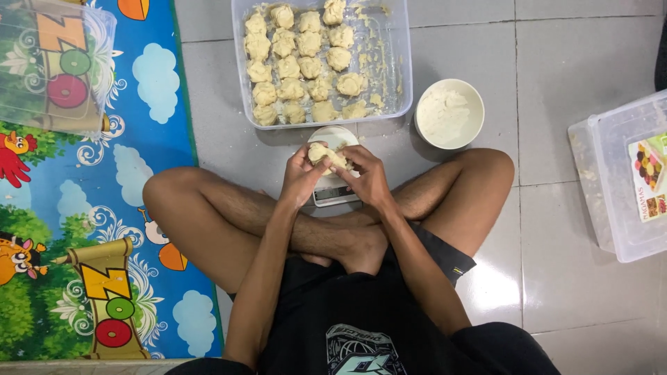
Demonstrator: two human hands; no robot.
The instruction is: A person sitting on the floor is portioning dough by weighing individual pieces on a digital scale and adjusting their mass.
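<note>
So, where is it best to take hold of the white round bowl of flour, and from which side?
Take the white round bowl of flour by its bare rim at the right, from above: the rim is open there, while the clear plastic tray of dough pieces stands close on its left.

Mostly hidden under both hands: small white kitchen scale (334, 190), display unreadable. Cut off by the frame edges: clear plastic tray of dough lumps (399, 62), lidded clear plastic box (611, 187).

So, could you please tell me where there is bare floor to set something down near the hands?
Bare tile lies between the white bowl and the lidded container at right, and between the dough tray and the play mat. It is crowded around both hands, the dough piece and scale.
</note>
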